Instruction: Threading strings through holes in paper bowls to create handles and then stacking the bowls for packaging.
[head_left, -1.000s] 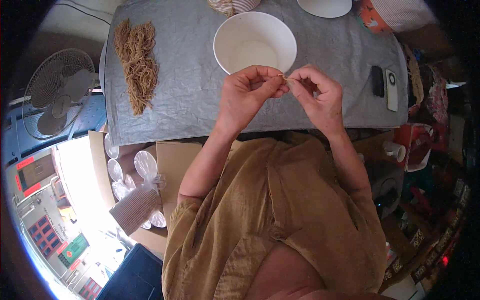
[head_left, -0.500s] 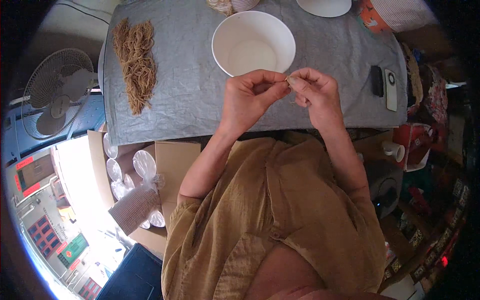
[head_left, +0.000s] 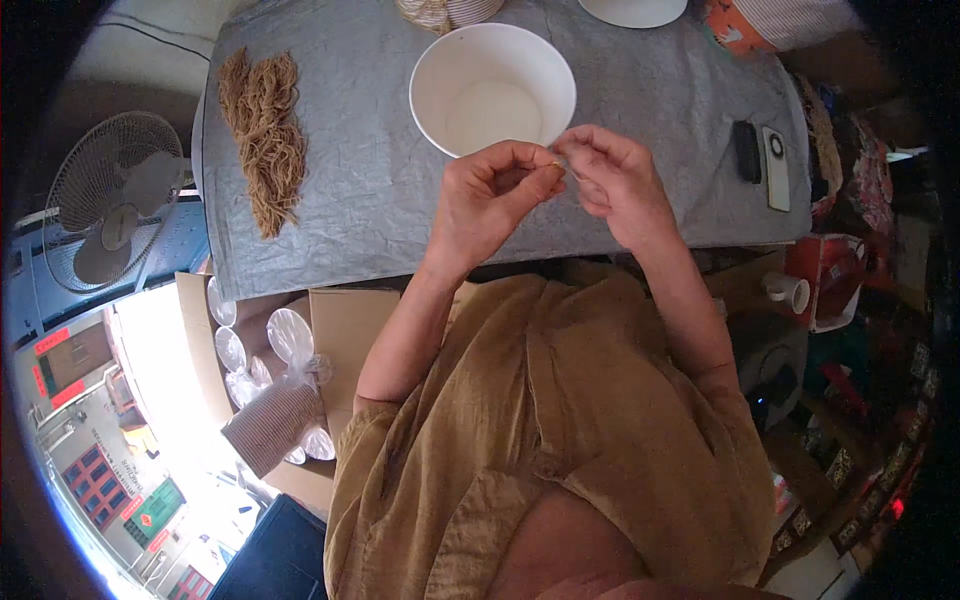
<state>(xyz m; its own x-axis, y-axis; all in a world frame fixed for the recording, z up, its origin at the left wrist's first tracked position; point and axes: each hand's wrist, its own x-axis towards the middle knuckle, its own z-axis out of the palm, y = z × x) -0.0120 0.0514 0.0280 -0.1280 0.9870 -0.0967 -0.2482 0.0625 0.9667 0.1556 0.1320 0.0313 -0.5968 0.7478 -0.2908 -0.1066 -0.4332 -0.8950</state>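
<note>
Left hand (head_left: 497,196) angles toward one o'clock, pinching a thin strand (head_left: 556,164); right hand (head_left: 608,182) blurred, grip unclear; round white tub (head_left: 433,85) at twelve, ropy brown bundle (head_left: 268,150) at ten.

Strong white light glares at the lower left, beside the box (head_left: 352,340). The desk (head_left: 365,190) gets softer light. The far right is dark. The right hand (head_left: 620,188) is blurry. Near the black round rim, straight lines bend.
</note>
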